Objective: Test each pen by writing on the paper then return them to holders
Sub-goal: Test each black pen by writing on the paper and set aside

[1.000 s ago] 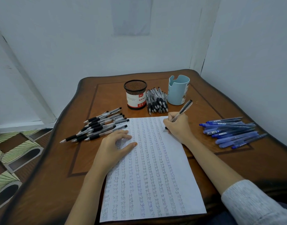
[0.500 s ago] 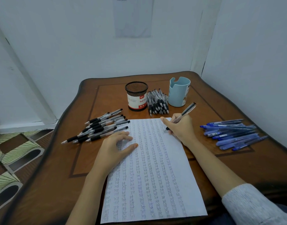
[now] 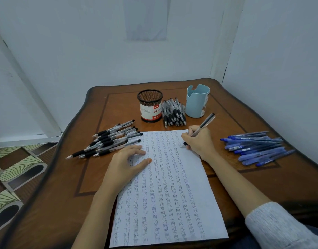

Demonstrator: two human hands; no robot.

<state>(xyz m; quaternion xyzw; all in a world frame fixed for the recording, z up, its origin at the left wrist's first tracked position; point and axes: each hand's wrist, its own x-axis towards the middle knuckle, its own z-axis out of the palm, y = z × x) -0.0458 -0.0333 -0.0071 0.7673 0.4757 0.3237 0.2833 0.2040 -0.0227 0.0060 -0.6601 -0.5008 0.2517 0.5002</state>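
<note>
Currently: table (image 3: 64,194) sits in a corner, far edge close to the back wall, right edge close to the side wall (image 3: 280,69); left edge is open to the patterned floor (image 3: 14,168). Paper (image 3: 169,194) lies mid-table, slightly skewed, its near edge at the table's near edge, its far edge just short of the middle pen pile (image 3: 173,114). Bare wood is left of the paper toward the front and in a strip between the paper and the blue pens (image 3: 255,148). Black pens (image 3: 109,141) are fanned at left, just beside the paper's far-left corner. Mesh holder (image 3: 150,108) and blue holder (image 3: 197,101) stand upright at the back, the middle pile between them. Right hand (image 3: 199,142) grips the pen (image 3: 206,121) in a writing pinch, tip down on the paper near its far-right corner, barrel tilted up toward the blue holder. Left hand (image 3: 125,162) lies flat, fingers spread, pressing the paper's left edge. Pen: clear barrel, dark grip and cap end. Sheet is covered in columns of small repeated words.
</note>
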